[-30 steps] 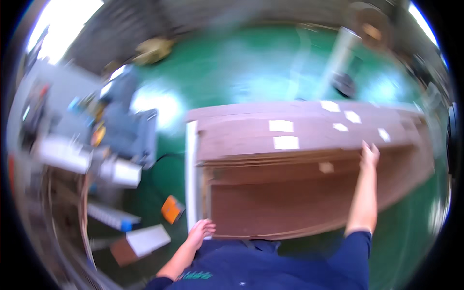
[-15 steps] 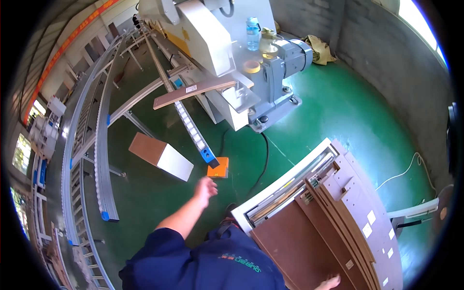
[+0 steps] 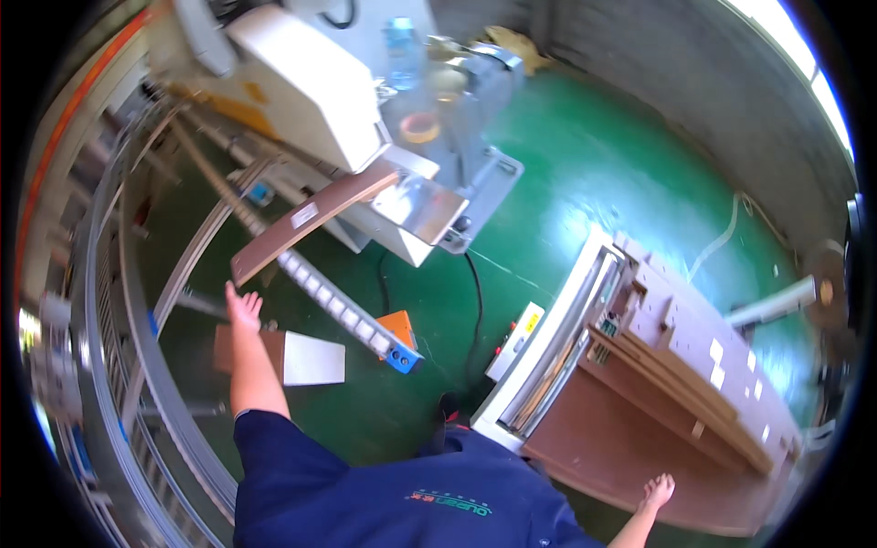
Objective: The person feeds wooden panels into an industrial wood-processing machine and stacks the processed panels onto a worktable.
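Note:
My left hand (image 3: 244,310) is stretched out with its fingers apart and nothing in it. Its fingertips are right at the lower left end of a long brown board (image 3: 315,219); whether they touch cannot be made out. The board bears a white label, lies across a roller rail (image 3: 338,310), and its far end meets a white machine (image 3: 306,87). At the lower right, my right hand (image 3: 656,493) hangs over a large brown panel (image 3: 566,429), fingers loosely bent, holding nothing visible. Stacked brown boards (image 3: 722,356) with white labels lie beyond it.
A brown and white block (image 3: 312,358) stands on the green floor below my left forearm. An orange box (image 3: 398,331) is by the rail's blue end. Curved conveyor rails (image 3: 137,274) run along the left. A black cable (image 3: 477,310) crosses the floor. A water bottle (image 3: 400,53) stands on the machine.
My left hand has moved up and left, from near the orange box to the board's end. My right hand has come further into view. The whole view has turned and shifted.

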The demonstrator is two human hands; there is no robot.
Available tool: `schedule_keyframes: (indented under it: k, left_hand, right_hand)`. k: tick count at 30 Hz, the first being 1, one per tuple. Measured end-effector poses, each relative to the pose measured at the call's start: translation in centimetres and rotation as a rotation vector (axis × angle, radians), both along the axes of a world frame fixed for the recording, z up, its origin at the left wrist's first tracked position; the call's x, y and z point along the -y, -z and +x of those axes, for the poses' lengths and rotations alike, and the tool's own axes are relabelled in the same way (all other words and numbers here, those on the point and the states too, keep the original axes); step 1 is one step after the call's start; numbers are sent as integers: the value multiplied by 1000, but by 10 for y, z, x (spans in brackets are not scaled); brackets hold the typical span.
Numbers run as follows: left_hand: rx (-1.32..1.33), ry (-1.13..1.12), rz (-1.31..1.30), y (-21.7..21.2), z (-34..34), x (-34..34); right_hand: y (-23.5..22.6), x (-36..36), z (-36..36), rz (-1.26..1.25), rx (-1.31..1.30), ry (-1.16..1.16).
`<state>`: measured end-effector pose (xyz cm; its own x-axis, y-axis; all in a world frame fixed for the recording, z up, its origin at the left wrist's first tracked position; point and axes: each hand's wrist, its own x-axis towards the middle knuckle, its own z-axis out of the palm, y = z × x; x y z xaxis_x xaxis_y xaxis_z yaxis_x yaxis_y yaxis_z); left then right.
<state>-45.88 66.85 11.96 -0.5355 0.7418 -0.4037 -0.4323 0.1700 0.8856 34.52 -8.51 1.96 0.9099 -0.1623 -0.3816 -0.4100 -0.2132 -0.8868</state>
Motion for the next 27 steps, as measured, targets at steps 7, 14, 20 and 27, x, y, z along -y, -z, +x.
schedule_keyframes:
  k: [7, 14, 20, 27]
  left_hand:
    - [217, 501, 163, 15, -59, -57]
    - [-10, 536, 301, -35, 20, 32]
    - [-11, 601, 294, -91, 120, 90]
    - [342, 1071, 292, -98, 355, 95]
  right_hand:
    - [-34, -72, -106, 151, -131, -24]
    - [-11, -112, -146, 8, -159, -51]
    - [7, -131, -161, -14, -202, -85]
    - [10, -114, -167, 78, -226, -25]
